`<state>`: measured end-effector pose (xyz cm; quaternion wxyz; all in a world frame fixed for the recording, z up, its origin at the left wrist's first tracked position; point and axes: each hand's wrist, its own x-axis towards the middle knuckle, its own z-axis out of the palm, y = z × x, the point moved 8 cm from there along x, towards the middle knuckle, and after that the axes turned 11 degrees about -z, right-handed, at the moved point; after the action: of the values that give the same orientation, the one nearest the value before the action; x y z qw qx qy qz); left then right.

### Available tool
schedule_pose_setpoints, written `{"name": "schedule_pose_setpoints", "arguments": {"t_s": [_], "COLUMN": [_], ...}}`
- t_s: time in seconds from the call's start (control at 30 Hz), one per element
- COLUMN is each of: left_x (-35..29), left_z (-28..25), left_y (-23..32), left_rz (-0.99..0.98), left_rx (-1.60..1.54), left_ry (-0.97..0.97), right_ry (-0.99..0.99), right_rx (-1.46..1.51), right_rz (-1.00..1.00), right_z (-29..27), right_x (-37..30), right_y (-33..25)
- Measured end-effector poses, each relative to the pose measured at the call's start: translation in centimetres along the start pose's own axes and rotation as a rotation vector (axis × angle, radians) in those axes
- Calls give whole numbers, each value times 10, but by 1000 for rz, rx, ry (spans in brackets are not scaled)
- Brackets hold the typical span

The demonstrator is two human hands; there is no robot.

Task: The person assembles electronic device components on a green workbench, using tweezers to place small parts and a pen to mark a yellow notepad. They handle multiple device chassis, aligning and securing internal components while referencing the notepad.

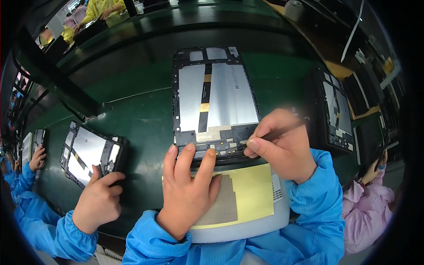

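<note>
A tablet mid-frame (229,95) lies upright in front of me on the green bench, a silver plate in a black rim with a dark ribbon cable and gold patches. My left hand (187,190) rests with fingers spread, its fingertips pressing on the frame's near edge. Pinched in my right hand (282,145) is a slim dark pair of tweezers (287,128), partly blurred; its tip meets the near right corner of the frame, where my fingers hide it. Below my left hand lies a yellow sheet (254,190) with a grid of small brownish pieces, on a pale pad (260,229).
At left, a co-worker's hand (99,198) in a blue sleeve touches another tablet frame (86,152). A stack of tablet frames (338,110) stands at right. A person in pink (366,207) sits at the right. A dark post (57,79) rises from the bench at far left.
</note>
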<state>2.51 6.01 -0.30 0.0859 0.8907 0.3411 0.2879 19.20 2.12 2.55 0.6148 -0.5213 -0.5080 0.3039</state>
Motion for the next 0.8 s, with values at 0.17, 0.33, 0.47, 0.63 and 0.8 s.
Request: {"name": "schedule_pose_setpoints", "arguments": {"t_s": [0.17,0.33,0.47,0.63,0.8], "left_x": [-2,1,-1,-10,-25], "left_z": [2,-1,-1,-11,5], "left_y": [2,2,1,14,63], "left_rz": [10,13,29,142,463], "left_rx": [-29,-16,-12,109,-382], "left_ry": [13,4,-7,67,-458], "right_ry": [-64,-78,76,171,154], "right_rx": [-78,-85,54,168,124], "right_rz": [-50,-94,-137,131,320], "right_z": [-2,0,-19,-63,-71], "right_x": [0,0,-18,-98,-125], "right_y": [1,-4,-13,23,44]}}
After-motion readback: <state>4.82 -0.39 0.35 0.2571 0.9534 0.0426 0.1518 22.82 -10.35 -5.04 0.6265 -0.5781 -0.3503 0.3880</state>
